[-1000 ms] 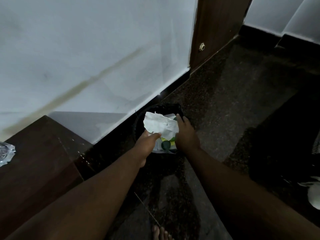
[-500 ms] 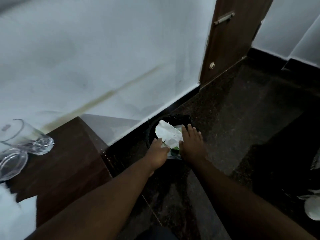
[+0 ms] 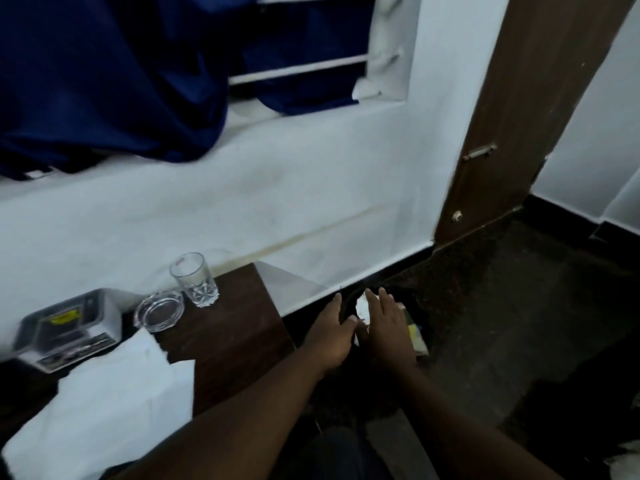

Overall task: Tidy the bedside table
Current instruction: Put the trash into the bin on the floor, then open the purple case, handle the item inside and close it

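Both hands reach down over the dark bin (image 3: 412, 327) on the floor against the wall: the left hand (image 3: 332, 336) and right hand (image 3: 388, 323) lie flat with fingers spread, each grip open and holding nothing, with white crumpled paper (image 3: 363, 306) showing between them inside the bin. Just left of the hands stands the brown bedside surface (image 3: 225, 327), carrying a clear drinking glass (image 3: 194, 279), a glass ashtray (image 3: 158, 310) beside it, a grey box-shaped device (image 3: 71, 329) and a white cloth (image 3: 104, 407) spread over its near edge.
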